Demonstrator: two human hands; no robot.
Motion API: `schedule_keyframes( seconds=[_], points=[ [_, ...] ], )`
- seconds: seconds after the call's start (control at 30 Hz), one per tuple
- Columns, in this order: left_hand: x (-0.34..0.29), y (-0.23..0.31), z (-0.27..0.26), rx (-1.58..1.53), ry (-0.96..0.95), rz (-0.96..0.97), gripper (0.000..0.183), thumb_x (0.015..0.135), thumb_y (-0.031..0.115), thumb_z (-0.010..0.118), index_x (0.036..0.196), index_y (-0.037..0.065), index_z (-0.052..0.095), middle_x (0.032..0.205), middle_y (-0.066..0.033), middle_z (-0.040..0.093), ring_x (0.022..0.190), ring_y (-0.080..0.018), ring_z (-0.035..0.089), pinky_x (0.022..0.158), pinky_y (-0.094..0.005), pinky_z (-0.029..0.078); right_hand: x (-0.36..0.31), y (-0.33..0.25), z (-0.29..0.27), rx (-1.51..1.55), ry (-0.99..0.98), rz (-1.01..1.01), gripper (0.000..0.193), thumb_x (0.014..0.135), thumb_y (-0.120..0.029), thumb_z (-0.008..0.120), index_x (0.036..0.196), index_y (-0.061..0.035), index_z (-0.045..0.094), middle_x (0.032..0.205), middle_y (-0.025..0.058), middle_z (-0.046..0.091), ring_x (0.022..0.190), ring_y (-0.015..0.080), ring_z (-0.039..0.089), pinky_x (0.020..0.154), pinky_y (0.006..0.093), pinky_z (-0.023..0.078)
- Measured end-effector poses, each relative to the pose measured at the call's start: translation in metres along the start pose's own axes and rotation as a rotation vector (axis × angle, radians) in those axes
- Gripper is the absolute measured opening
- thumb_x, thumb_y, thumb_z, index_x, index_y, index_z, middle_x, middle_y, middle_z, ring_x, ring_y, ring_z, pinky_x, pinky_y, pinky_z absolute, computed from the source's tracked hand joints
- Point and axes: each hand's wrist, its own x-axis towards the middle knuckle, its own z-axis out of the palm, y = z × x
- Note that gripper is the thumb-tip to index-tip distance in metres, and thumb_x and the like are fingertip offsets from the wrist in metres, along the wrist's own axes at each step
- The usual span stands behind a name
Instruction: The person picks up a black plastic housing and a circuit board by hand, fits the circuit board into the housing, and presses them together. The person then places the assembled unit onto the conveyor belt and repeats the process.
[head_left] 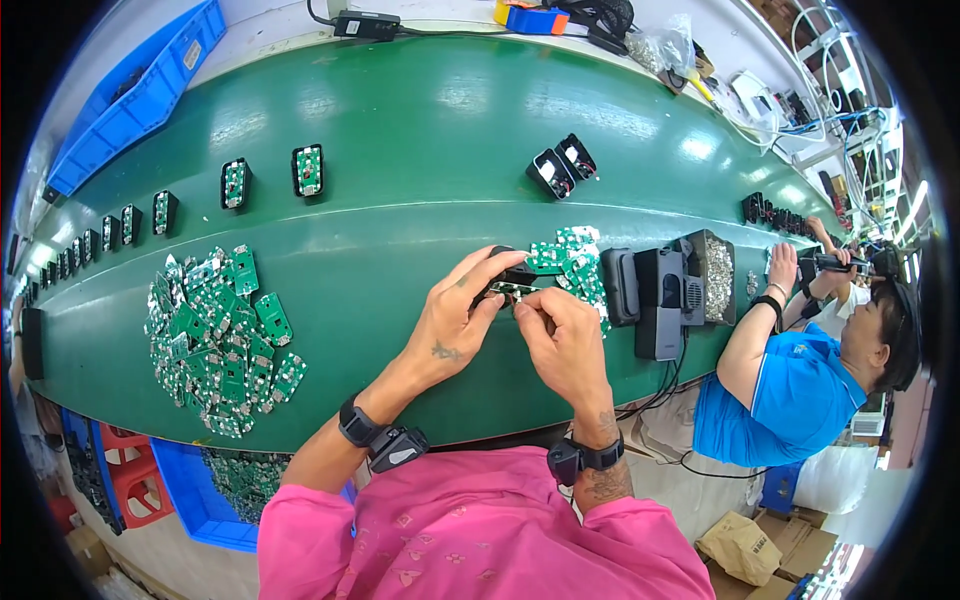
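Note:
My left hand [447,318] is closed around a small black plastic case [514,272] above the near half of the green bench. A green circuit board [513,290] shows at the case's near side, partly hidden by my fingers. My right hand [566,343] is closed in a pinch, its thumb and fingertips at the board's edge; anything smaller between them is too small to make out. Just beyond lies a small heap of green circuit boards [575,262]. A larger heap of loose boards [215,335] lies to the left.
Black cases with boards [308,171] line the bench's left side. Two open black cases [562,168] lie farther back. Black boxes [660,300] and a tray of small parts [717,275] stand to the right. A co-worker in blue [790,385] works beyond them. A blue crate [140,95] sits far left.

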Motion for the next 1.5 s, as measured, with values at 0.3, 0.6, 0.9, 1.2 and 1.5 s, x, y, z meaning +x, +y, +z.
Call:
schedule_keyframes(
  seconds=[0.3,0.6,0.9,1.2,1.5],
  points=[
    [-0.001,-0.001,-0.001,0.048,-0.047,0.061,0.054,0.086,-0.012,0.053,0.134,0.012,0.058,0.128,-0.0243,0.056,0.103,-0.0408,0.063,0.088,-0.0398,0.052,0.005,-0.004,-0.007,-0.002,-0.113,0.070,0.011,0.086,-0.006,0.065,0.081,0.0030,0.064,0.066,0.0129,0.060,0.056,0.0233,0.057,0.053,0.0354,0.042],
    [-0.002,0.006,0.000,0.143,-0.086,0.083,0.057,0.087,-0.012,0.052,0.138,0.012,0.053,0.124,-0.0242,0.056,0.101,-0.0432,0.062,0.086,-0.0444,0.052,0.005,0.009,-0.006,0.069,-0.188,0.105,0.014,0.087,-0.009,0.066,0.087,0.0042,0.067,0.066,0.0124,0.061,0.056,0.0187,0.054,0.054,0.0320,0.042],
    [-0.003,0.003,-0.002,0.141,-0.086,0.090,0.056,0.086,-0.012,0.053,0.138,0.011,0.052,0.121,-0.0235,0.057,0.100,-0.0436,0.061,0.084,-0.0452,0.052,0.009,-0.001,-0.008,-0.013,-0.232,0.157,0.016,0.087,-0.011,0.065,0.085,0.0043,0.066,0.066,0.0142,0.062,0.056,0.0219,0.057,0.054,0.0354,0.043],
    [-0.008,0.001,0.010,0.257,0.020,0.060,0.049,0.088,-0.007,0.055,0.133,0.010,0.053,0.119,-0.0238,0.058,0.096,-0.0453,0.063,0.079,-0.0447,0.055,0.006,0.005,0.011,-0.080,-0.095,0.123,0.016,0.088,-0.011,0.064,0.083,0.0038,0.066,0.069,0.0180,0.063,0.059,0.0293,0.060,0.055,0.0381,0.045],
    [0.003,0.004,-0.011,-0.308,0.052,-0.364,0.053,0.088,-0.005,0.059,0.139,0.008,0.050,0.115,-0.0132,0.061,0.087,-0.0205,0.069,0.062,-0.0295,0.059,0.009,0.004,0.009,0.083,0.220,0.256,0.018,0.094,-0.015,0.067,0.095,0.0033,0.065,0.071,0.0012,0.062,0.058,0.0070,0.054,0.052,0.0239,0.042]
  ],
)
